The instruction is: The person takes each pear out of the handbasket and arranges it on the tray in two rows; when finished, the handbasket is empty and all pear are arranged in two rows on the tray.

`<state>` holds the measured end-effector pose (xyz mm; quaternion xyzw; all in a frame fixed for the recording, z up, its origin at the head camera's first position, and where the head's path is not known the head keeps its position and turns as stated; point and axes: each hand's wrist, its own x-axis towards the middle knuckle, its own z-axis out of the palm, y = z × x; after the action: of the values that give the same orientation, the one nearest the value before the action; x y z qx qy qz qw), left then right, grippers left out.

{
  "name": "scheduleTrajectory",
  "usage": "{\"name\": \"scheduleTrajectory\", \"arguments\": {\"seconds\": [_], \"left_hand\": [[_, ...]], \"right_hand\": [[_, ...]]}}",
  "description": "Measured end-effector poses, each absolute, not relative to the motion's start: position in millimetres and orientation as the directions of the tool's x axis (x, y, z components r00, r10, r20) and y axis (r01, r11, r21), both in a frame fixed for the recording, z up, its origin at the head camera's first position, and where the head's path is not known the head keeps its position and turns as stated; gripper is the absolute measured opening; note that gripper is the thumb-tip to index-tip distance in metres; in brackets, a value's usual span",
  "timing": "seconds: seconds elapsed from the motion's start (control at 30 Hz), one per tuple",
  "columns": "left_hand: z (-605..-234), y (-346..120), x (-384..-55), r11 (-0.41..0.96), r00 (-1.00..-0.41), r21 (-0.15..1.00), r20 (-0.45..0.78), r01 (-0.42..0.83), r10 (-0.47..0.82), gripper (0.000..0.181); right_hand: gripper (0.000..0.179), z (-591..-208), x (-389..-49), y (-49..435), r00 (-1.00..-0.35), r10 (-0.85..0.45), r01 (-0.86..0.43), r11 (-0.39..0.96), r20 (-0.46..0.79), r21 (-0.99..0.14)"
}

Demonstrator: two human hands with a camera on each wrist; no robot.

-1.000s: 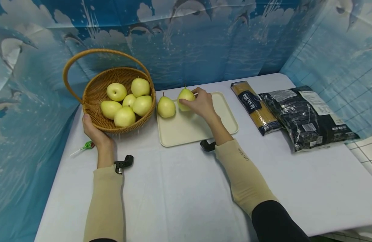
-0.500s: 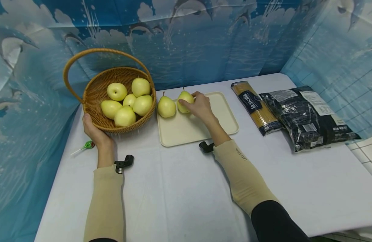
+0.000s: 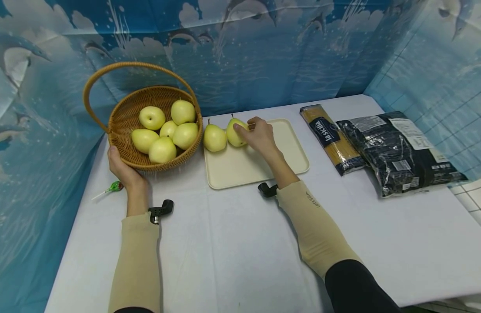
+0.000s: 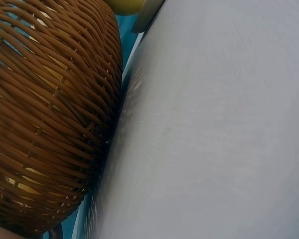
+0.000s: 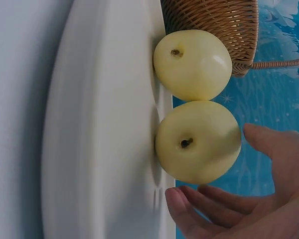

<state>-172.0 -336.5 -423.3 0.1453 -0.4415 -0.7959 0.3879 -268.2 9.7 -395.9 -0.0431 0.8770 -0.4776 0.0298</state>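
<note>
In the head view we saw the right pear (image 3: 232, 134) lying just left of the right hand (image 3: 261, 137) on the tray (image 3: 244, 169), stem pointing farside; the left hand (image 3: 124, 168) touched the basket (image 3: 123, 117). In the left wrist view we couldn't tell that hand's grip. In the right wrist view we saw fingers spread loosely around the pear.

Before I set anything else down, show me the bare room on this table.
Bare: tablecloth between the sleeves, nearer than the tray; also the tray's front left, in front of the two pears. Crowded: around those pears, between the basket and the right hand.
</note>
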Motion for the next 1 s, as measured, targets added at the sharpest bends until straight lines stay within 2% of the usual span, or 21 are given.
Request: {"name": "scheduleTrajectory", "arguments": {"seconds": [0.47,0.67,1.0], "left_hand": [[-421,-336,-170,-0.316,-0.656,0.813,0.103,0.488,-0.747,0.043],[-423,-335,-168,-0.351,-0.668,0.813,0.062,0.465,-0.741,0.042],[-425,-334,-171,-0.303,-0.658,0.834,0.092,0.461,-0.748,0.044]], "right_hand": [[0.059,-385,-266,6,-0.988,-0.075,-0.153,0.496,0.133,-0.855],[0.058,-372,-261,5,-0.984,-0.102,-0.179,0.499,0.148,-0.848],[0.059,-354,-248,0,-0.975,-0.149,-0.216,0.457,0.165,-0.863]]}}
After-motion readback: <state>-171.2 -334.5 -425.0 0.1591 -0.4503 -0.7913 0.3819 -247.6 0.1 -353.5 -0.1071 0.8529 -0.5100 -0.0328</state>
